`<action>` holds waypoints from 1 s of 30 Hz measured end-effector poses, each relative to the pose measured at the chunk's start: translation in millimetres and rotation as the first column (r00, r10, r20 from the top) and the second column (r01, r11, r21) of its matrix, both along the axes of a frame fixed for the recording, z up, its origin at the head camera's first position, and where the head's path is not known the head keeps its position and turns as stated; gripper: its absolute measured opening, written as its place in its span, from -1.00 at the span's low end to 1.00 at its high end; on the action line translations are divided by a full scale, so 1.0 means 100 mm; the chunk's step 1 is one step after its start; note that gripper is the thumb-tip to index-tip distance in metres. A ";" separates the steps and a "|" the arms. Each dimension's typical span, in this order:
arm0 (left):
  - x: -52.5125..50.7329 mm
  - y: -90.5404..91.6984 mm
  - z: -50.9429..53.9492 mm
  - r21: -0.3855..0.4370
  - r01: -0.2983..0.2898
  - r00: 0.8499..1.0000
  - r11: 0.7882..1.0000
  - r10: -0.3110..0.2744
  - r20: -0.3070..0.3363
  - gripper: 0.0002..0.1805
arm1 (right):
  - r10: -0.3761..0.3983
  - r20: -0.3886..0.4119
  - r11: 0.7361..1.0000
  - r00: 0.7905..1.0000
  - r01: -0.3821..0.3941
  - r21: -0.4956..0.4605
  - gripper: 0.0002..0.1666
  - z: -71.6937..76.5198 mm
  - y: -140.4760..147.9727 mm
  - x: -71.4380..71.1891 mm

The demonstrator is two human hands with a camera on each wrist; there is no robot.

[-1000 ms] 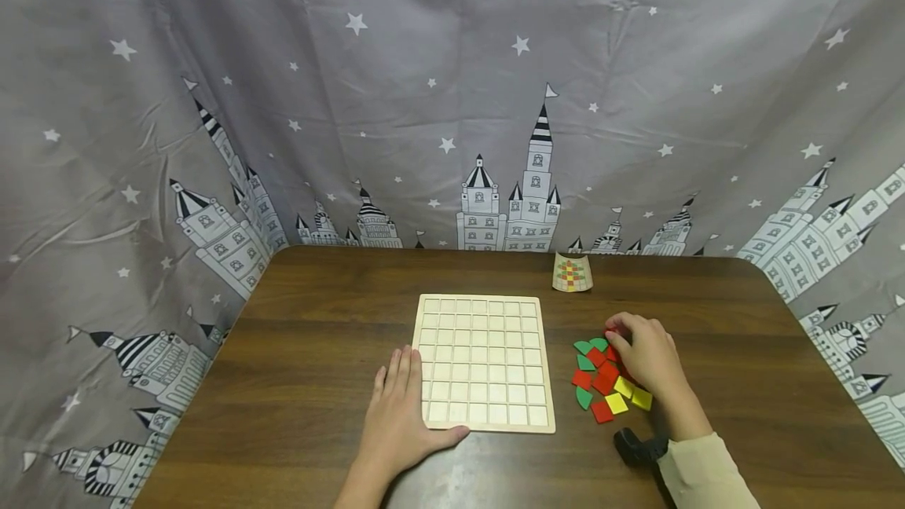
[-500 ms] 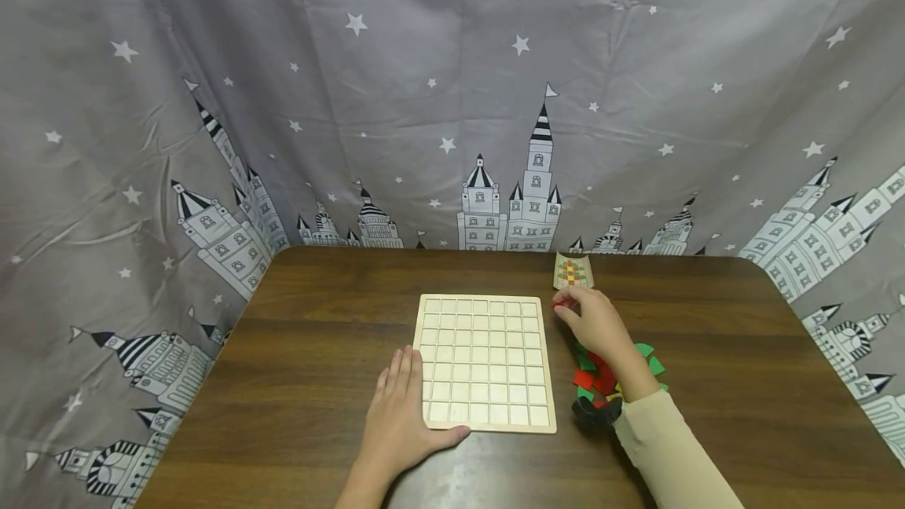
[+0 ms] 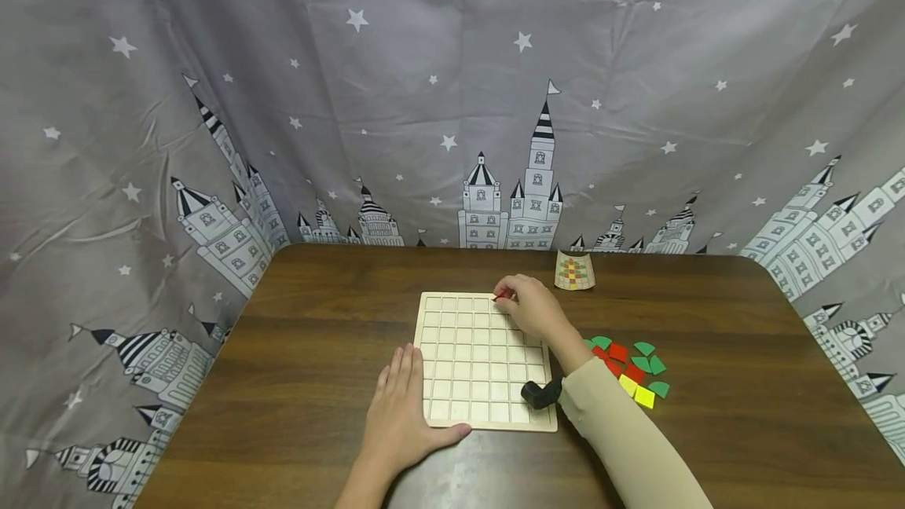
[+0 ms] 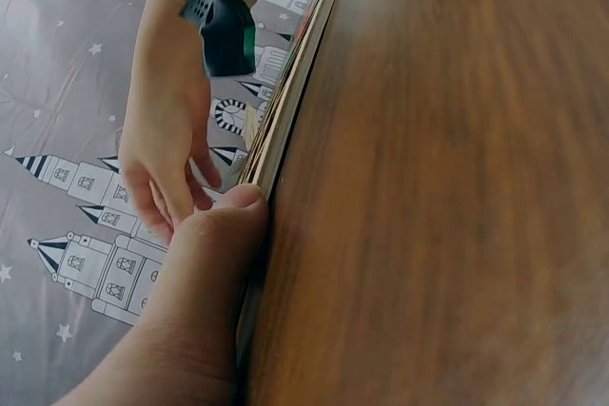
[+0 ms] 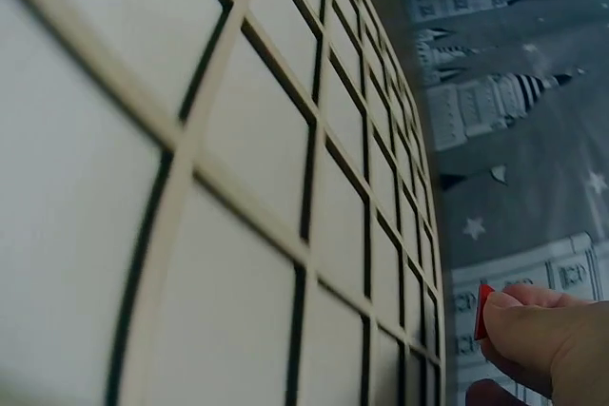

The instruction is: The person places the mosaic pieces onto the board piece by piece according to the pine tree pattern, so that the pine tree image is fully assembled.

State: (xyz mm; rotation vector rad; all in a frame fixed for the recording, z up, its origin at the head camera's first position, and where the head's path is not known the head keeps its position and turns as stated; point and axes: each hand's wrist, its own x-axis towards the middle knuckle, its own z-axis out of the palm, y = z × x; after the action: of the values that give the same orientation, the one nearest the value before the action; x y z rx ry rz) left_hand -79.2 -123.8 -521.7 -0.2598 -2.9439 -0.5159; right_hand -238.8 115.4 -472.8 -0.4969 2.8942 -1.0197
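A pale wooden grid board (image 3: 470, 371) lies on the brown table. My left hand (image 3: 397, 415) rests at its near left corner, fingers straight along the left edge and thumb along the front edge. Over the board's far edge, right of its middle, my right hand (image 3: 536, 311) pinches a small red tile (image 5: 482, 311) between thumb and fingers. In the right wrist view that tile is held clear of the grid. The left wrist view shows my left thumb (image 4: 224, 225) against the board's side, with the right hand beyond it.
Right of the board lie loose tiles: red squares (image 3: 618, 353), yellow squares (image 3: 644, 397) and green quarter-rounds (image 3: 659, 389). The right forearm partly covers them. A curled pattern card (image 3: 575, 272) stands at the table's back. A grey castle-print curtain (image 3: 452, 100) hangs behind.
My right hand has picked a red tile from the pile and carried it left, past the card, to the board's far edge. The left hand has stayed in place.
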 end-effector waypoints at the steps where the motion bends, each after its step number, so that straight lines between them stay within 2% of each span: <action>1: 0.00 0.00 0.00 -0.001 0.000 1.000 1.000 0.000 0.002 0.54 | 0.005 -0.003 1.000 1.000 -0.005 0.004 -0.95 -0.01 -0.04 -0.01; 8: -0.01 0.01 0.01 -0.002 -0.004 1.000 1.000 0.004 0.009 0.54 | 0.053 -0.015 0.997 0.998 -0.052 0.055 -0.94 -0.05 -0.21 -0.04; 17: -0.01 0.00 0.01 -0.007 -0.003 1.000 1.000 0.003 0.015 0.54 | 0.104 -0.031 0.990 0.994 -0.100 0.098 -0.95 -0.10 -0.25 -0.06; 26: -0.01 0.00 0.01 0.006 -0.002 1.000 1.000 0.002 0.027 0.54 | 0.103 -0.032 0.992 0.994 -0.100 0.073 -0.90 -0.10 -0.25 -0.08; 30: -0.01 0.01 0.01 0.002 -0.002 1.000 1.000 0.002 0.018 0.54 | 0.074 -0.031 0.997 0.997 -0.073 0.033 -0.85 -0.12 -0.25 -0.08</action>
State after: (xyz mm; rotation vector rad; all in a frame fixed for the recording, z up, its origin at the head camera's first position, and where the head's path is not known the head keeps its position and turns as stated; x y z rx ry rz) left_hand -80.4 -123.1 -520.7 -0.2533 -2.9610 -0.5236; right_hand -246.6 90.0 -485.1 -0.6187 2.8912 -0.9624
